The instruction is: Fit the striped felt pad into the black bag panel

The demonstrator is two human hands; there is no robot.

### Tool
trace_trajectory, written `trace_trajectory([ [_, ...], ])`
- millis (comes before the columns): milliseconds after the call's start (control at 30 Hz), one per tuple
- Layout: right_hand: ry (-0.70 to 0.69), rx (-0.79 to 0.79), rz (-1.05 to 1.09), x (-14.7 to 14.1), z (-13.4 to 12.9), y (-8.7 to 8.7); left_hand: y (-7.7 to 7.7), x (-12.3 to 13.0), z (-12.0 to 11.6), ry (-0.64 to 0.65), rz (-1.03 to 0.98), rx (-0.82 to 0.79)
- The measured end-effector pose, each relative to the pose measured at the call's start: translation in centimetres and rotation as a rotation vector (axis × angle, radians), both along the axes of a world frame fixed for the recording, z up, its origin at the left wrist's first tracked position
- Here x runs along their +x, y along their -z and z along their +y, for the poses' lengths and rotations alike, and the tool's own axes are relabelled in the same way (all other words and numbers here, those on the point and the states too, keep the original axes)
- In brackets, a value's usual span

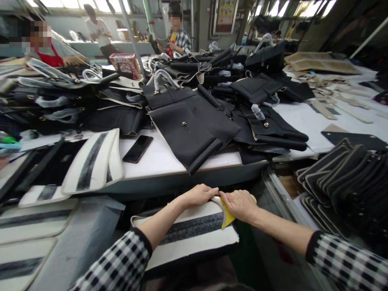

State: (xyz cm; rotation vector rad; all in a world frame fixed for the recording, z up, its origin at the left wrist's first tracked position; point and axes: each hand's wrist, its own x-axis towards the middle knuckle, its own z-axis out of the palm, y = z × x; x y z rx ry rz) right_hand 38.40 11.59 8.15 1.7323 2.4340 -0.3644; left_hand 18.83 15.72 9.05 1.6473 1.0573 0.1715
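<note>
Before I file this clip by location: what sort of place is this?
Likely a handbag workshop. Unfinished black bags pile the long worktable, cut panels stand stacked alongside, and both hands press a cream, grey-striped panel.

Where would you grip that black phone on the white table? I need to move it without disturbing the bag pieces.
Take the phone by its two long edges, coming from above on the near side. It lies flat and slanted on bare white table, apart from the black bag panel, so both edges look free for the fingers.

Left hand [198,195] presses the white panel [194,230]; right hand [239,205] holds what looks like a yellow scraper [228,217].
</note>
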Motion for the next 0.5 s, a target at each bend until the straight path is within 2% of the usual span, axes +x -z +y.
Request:
trace_trajectory([
  [133, 0.079, -0.07, 0.142, 0.9, -0.4, 0.1, 0.2, -0.2, 0.7, -0.088, -0.074, -0.194],
  [267, 0.212, -0.224, 0.356, 2.8, -1.1, 1.0, 0.5, -0.2, 1.3, -0.134, -0.116, -0.263],
  [333, 0.354, -0.396, 0.642, 3.7, -1.5, 1.5, 0.5, 0.0, 1.5, -0.144, -0.115, -0.273],
  [433, 0.584, -0.773, 1.351, 4.3, -1.9, 2.2, 0.6, 0.3, 1.6, -0.138, -0.107, -0.281],
  [500, 0.622, -0.938, 1.643, 4.0, -1.9, 2.6, 0.5, 0.4, 1.7, -0.128, -0.102, -0.276],
])
